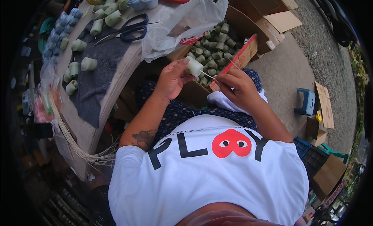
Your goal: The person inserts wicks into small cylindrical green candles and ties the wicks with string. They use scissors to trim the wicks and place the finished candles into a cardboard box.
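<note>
Above my lap, my left hand [172,80] grips a short pale green candle [194,66] by its end, between thumb and fingers. A thin white wick [207,75] runs from the candle's right end to my right hand [241,86], whose fingers are pinched on it. Just beyond my hands stands an open cardboard box [245,51] filled with green candles [211,45] of the same kind. How deep the wick sits in the candle cannot be seen.
At left, a table [128,55] carries a dark cloth [99,74], scissors [128,31], loose green candles [88,63], blue candles [58,32] and a bundle of wicks [74,140]. A clear plastic bag [165,33] hangs over its edge. A blue stool [305,101] stands on the ground at right.
</note>
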A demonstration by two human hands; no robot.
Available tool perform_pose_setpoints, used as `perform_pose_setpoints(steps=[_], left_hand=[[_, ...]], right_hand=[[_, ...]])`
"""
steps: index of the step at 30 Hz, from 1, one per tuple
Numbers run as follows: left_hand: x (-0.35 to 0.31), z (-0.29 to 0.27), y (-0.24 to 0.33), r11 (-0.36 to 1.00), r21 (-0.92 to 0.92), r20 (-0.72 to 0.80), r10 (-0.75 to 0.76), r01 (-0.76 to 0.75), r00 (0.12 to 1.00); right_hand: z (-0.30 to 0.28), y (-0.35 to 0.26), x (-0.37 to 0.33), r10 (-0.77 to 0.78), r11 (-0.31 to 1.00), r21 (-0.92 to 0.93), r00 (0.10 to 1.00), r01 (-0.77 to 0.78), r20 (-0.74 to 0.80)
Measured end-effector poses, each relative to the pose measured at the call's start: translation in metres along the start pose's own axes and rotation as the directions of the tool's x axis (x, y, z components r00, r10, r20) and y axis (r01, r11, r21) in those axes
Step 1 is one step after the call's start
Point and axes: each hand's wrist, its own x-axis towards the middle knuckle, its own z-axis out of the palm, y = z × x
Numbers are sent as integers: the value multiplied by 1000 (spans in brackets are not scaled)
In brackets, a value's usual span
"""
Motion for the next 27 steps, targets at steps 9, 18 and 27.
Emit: perform_pose_setpoints(steps=[9,18,27], left_hand=[[-4,34,-15,986,81,21,147,-148,989],[0,50,5,651,443,225,584,-616,780],[-16,87,104,35,452,490,825,-892,280]], right_hand=[[12,9,3,59,998,4,996,-59,-66],[26,2,14,270,958,108,962,-264,-43],[13,152,64,425,793,-406,890,-454,-163]])
